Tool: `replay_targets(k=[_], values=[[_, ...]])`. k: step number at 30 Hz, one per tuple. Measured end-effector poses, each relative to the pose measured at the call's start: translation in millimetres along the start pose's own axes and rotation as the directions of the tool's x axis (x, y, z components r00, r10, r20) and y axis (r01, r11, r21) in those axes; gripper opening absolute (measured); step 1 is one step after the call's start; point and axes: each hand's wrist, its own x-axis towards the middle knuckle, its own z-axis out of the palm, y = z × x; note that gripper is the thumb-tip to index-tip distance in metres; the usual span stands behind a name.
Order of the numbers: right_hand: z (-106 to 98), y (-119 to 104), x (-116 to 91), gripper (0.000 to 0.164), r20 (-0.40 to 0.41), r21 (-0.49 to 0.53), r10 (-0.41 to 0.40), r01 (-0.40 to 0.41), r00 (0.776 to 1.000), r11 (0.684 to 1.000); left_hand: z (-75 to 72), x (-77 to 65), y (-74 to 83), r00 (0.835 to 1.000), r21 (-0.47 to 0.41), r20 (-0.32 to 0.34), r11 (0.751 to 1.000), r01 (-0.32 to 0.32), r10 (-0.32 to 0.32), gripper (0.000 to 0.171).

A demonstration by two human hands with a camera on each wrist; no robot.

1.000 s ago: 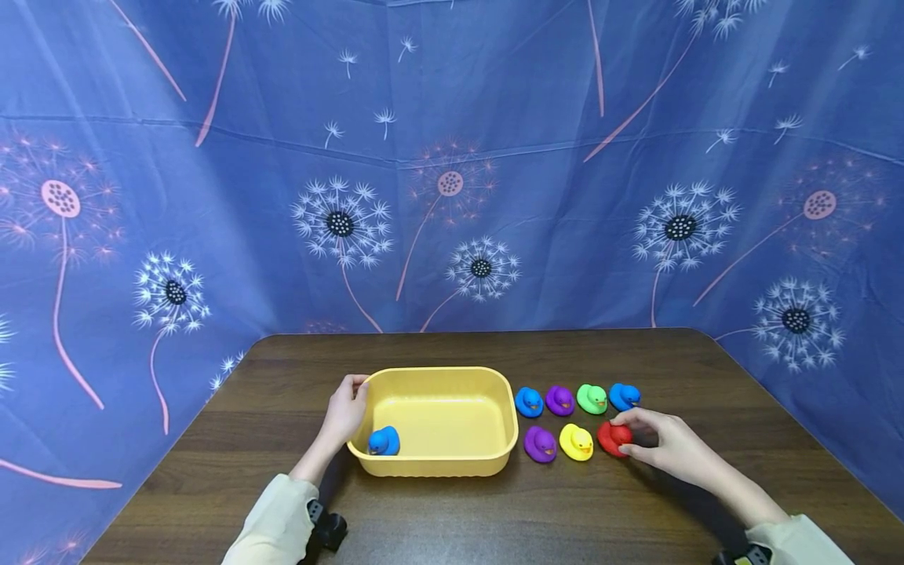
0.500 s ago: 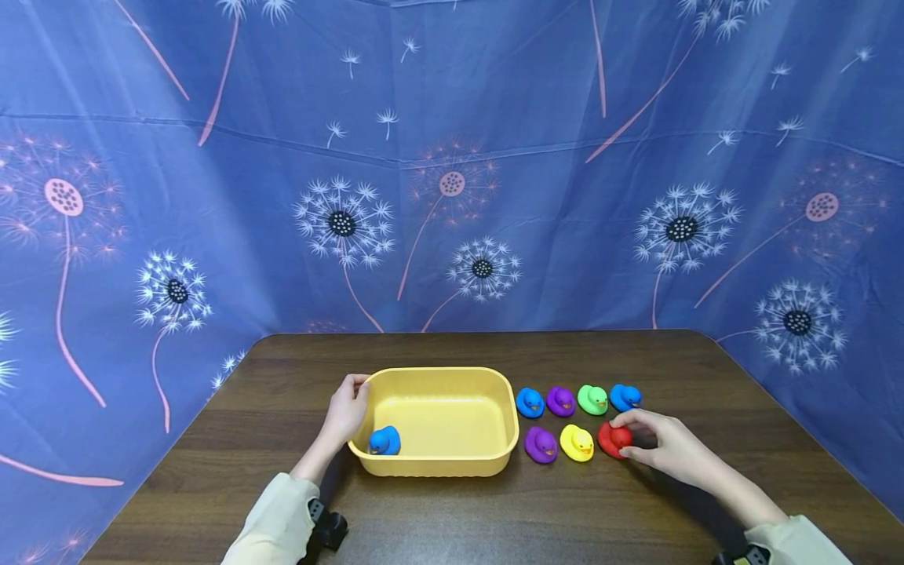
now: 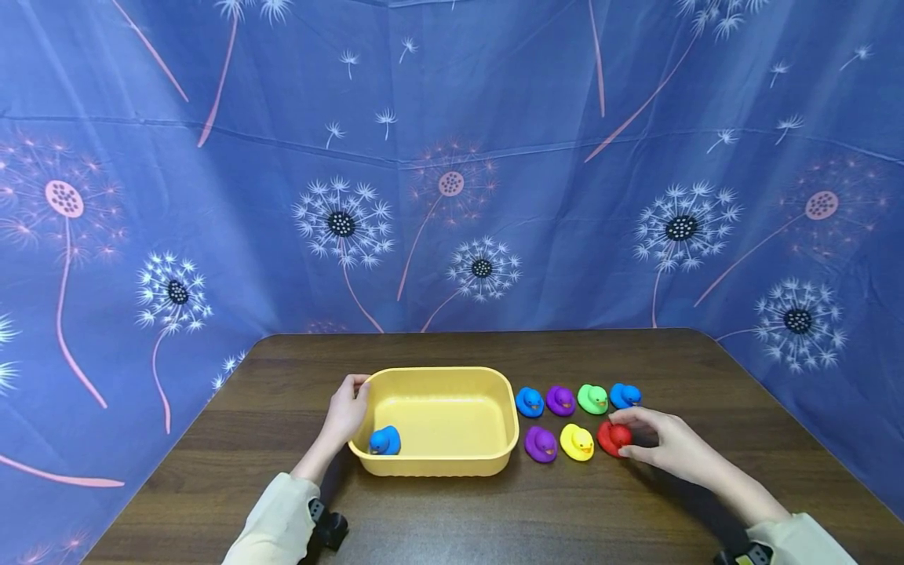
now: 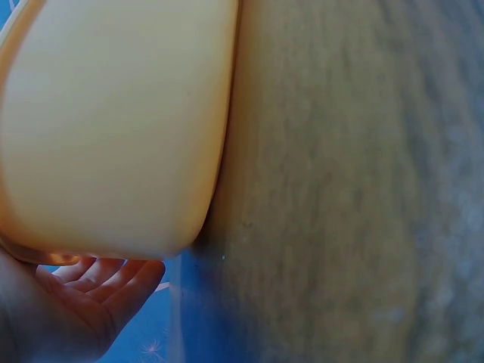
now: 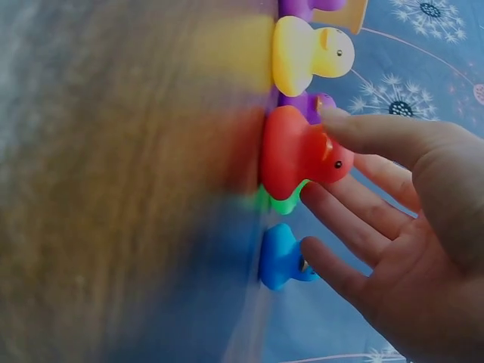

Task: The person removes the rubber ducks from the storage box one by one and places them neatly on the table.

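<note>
In the head view, my left hand (image 3: 346, 410) holds the far left corner of a yellow plastic tub (image 3: 441, 467). Its fingers reach behind the corner in the left wrist view; the thumb is mostly hidden there. A blue rubber duck (image 3: 384, 441) sits inside, by the near left corner. My right hand (image 3: 671, 446) pinches a red rubber duck (image 5: 287, 155) between thumb and fingers. That duck stands on the table at the right end of the near row, beside a yellow duck (image 3: 577, 442) and a purple duck (image 3: 540, 445).
The far row holds a blue duck (image 3: 530, 402), a purple duck (image 3: 561, 401), a green duck (image 3: 592, 399) and another blue duck (image 3: 625, 395), just beyond my right fingers. All stand on a brown wooden table (image 3: 452, 510). A blue dandelion-print cloth (image 3: 565, 259) hangs behind it.
The red duck has turned slightly between my right fingers, so its bill shows less in the head view. Both hands, the tub and the other ducks keep their places.
</note>
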Motion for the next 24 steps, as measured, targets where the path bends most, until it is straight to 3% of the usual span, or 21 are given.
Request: replay_targets(k=[9, 18, 24], values=[[-1.5, -9.4, 3.3, 0.035, -0.123, -0.094, -0.035, 0.023, 0.992, 0.995, 0.3, 0.3, -2.2, 0.999, -0.046, 0.000, 0.998, 0.034, -0.034, 0.028], [1.9, -23.6, 12.6, 0.033, -0.152, -0.091, -0.106, 0.093, 0.983, 0.991, 0.4, 1.1, -4.7, 0.998, -0.137, 0.002, 0.989, 0.057, -0.057, 0.029], [6.9, -31.6, 20.5, 0.032, -0.166, -0.083, -0.157, 0.144, 0.974, 0.986, 0.4, 0.8, -2.5, 0.999, -0.177, -0.023, 0.984, 0.034, -0.039, 0.029]])
